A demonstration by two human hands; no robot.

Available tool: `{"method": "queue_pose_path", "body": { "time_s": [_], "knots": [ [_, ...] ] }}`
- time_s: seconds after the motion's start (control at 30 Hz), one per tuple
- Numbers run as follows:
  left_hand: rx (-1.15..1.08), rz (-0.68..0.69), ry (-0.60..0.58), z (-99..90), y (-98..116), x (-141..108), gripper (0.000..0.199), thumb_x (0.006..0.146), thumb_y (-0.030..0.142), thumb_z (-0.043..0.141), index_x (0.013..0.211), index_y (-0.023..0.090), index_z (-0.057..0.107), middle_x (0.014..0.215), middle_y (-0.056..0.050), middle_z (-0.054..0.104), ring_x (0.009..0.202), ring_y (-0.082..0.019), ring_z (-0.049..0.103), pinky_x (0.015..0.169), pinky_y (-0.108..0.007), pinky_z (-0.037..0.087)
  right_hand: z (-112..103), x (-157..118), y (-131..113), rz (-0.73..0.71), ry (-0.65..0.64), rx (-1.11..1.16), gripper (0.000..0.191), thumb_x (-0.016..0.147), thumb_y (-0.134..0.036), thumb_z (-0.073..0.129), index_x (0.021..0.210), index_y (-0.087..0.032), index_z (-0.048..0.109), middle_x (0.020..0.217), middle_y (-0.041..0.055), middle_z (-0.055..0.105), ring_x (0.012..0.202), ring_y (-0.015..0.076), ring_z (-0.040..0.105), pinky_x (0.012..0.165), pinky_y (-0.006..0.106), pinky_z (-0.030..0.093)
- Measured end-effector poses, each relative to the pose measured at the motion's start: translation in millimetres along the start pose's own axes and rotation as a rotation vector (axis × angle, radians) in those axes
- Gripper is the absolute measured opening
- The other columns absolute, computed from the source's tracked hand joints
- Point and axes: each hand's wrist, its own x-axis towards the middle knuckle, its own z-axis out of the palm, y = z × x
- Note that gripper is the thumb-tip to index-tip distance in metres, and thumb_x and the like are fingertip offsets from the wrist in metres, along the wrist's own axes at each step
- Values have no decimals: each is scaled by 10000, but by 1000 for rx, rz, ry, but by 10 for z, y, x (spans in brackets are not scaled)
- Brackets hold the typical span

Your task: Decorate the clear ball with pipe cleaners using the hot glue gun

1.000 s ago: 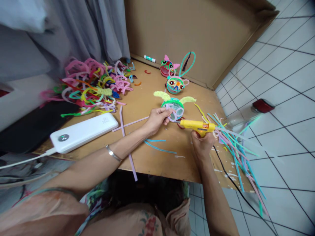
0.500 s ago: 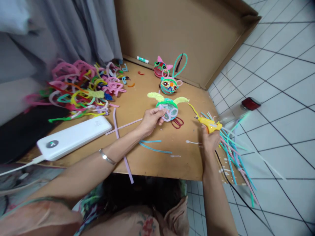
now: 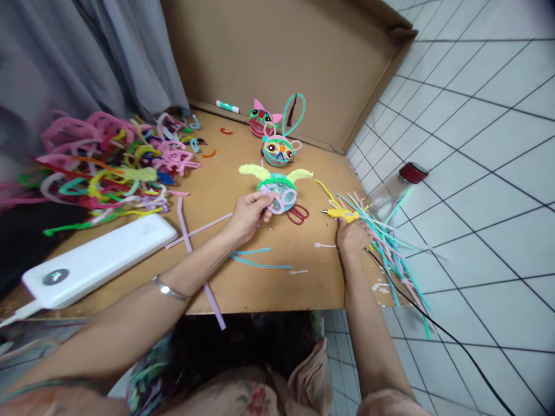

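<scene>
The left hand's [image 3: 249,218] fingers clamp the lilac loops [image 3: 282,202] at the ball's [image 3: 269,182] front, seemingly to steady them, while the right hand [image 3: 354,235], its fingers' closure unclear, covers the glue gun [image 3: 342,214] right of the ball, nozzle safely apart.

Person – L wrist w/ plain silver-tone cuff bracelet [image 3: 170,289]. Peachy-pink garment [image 3: 225,384], red floral motif [image 3: 256,400] w/ grey-green leaves at front; L sleeve [image 3: 69,403] edge has thin teal-ish trim [image 3: 47,383] – R sleeve [image 3: 392,403] same pink, plain where visible.
</scene>
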Motion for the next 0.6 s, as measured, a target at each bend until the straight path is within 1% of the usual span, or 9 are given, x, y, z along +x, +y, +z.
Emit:
{"method": "queue_pose_path", "body": {
  "time_s": [0.07,0.13,0.2,0.27,0.33,0.37,0.47,0.53,0.6],
  "knots": [
    [-27,-25,-9,1,0,-1,216,721,261,816,682,107,671,526,42,545,406,-27,429,387,-160,327,-24,-37,-2,-55,82,-23,467,961,-410,472,1136,-11,638,1144,310,647,1104,398,599,927,514,412],
    [-62,-66,-20,3,1,1,201,751,237,799,687,99,667,531,36,558,403,-25,436,386,-148,337,-54,-111,-26,-183,173,41,374,965,-346,455,1102,-60,654,1102,257,665,1065,357,599,923,497,406],
    [-95,-108,-21,8,4,5,174,805,198,749,697,86,670,532,30,566,395,-21,437,383,-136,340,-74,-220,-89,-412,253,195,298,978,-288,425,1043,-130,670,1039,181,686,1001,292,604,904,441,415],
    [-118,-139,-20,15,12,12,194,874,144,658,693,74,663,529,20,569,385,-22,442,378,-132,345,-85,-349,-204,-672,321,383,277,996,-287,425,966,-180,679,952,115,696,922,235,610,873,379,427],
    [-134,-175,-23,20,27,19,253,925,101,568,693,64,661,524,13,568,378,-23,454,377,-126,352,-101,-472,-361,-865,408,550,233,996,-295,485,926,-205,688,872,74,694,853,201,617,837,341,442],
    [-141,-195,-24,21,37,21,274,940,90,541,696,61,663,523,11,568,376,-22,459,379,-122,358,-114,-522,-446,-930,462,628,199,987,-283,521,919,-210,694,847,65,694,825,191,621,814,330,450],
    [-163,-245,-47,16,68,25,286,949,89,540,695,61,669,520,5,571,376,-18,463,393,-112,379,-174,-601,-671,-1052,540,795,133,956,-209,589,993,-215,717,855,62,715,798,180,641,759,312,469],
    [-178,-261,-65,6,82,27,287,947,83,546,688,65,669,526,0,579,382,-18,468,398,-109,389,-217,-602,-768,-1112,541,842,158,944,-179,604,1037,-216,727,871,65,727,792,179,650,740,310,474],
    [-182,-272,-83,-6,84,32,295,951,78,535,689,64,668,529,0,579,380,-16,467,390,-107,383,-251,-584,-820,-1150,557,846,165,941,-163,604,1024,-223,735,863,58,731,774,173,652,726,306,474]
  ]
}}
